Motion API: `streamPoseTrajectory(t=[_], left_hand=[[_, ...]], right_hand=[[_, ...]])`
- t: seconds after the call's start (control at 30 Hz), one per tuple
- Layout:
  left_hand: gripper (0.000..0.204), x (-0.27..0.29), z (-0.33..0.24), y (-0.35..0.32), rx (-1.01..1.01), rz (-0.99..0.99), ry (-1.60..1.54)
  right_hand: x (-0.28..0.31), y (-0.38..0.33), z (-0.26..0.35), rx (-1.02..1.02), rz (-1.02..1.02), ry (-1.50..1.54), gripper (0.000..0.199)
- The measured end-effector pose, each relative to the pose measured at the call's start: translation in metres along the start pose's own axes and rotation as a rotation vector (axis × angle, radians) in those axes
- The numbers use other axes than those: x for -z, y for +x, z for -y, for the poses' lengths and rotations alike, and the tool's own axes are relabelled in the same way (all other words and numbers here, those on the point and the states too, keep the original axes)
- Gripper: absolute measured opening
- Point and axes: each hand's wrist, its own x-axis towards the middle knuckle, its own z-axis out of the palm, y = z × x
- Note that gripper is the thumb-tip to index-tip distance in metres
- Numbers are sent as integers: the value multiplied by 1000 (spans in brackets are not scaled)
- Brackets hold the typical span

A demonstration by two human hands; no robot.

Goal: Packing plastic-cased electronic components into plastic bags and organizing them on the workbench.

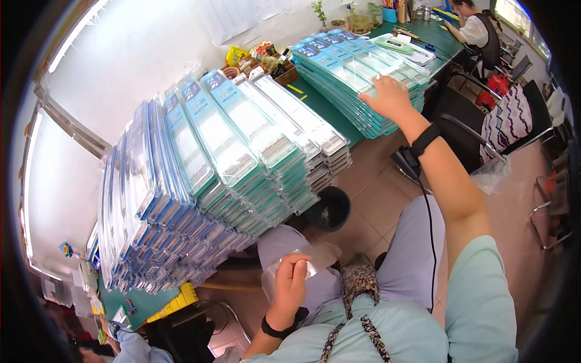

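While the left hand [290,281] pinches a clear bag [315,257], the right hand [390,97] lies flat on stacked packages [345,66].

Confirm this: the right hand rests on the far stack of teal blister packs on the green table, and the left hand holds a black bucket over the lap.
Wrong in one respect. The left hand holds a clear plastic piece, not a bucket; the black bucket stands on the floor. The right hand does rest on the far stack of teal blister packs on the green table. The head view shows it.
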Motion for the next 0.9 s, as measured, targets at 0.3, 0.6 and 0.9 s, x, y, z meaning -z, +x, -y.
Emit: streamPoseTrajectory(t=[0.3, 0.6, 0.9], left_hand=[[13, -26, -17, -5, -1, 37, 137], [19, -32, -35, 5, -150, 148, 377], [31, -27, -47, 5, -222, 143, 450]], right_hand=[[-2, -8, 11, 46, 72, -142, 70], [-9, -11, 34, 88, -99, -116, 40], [13, -21, 32, -52, -114, 183, 38]])
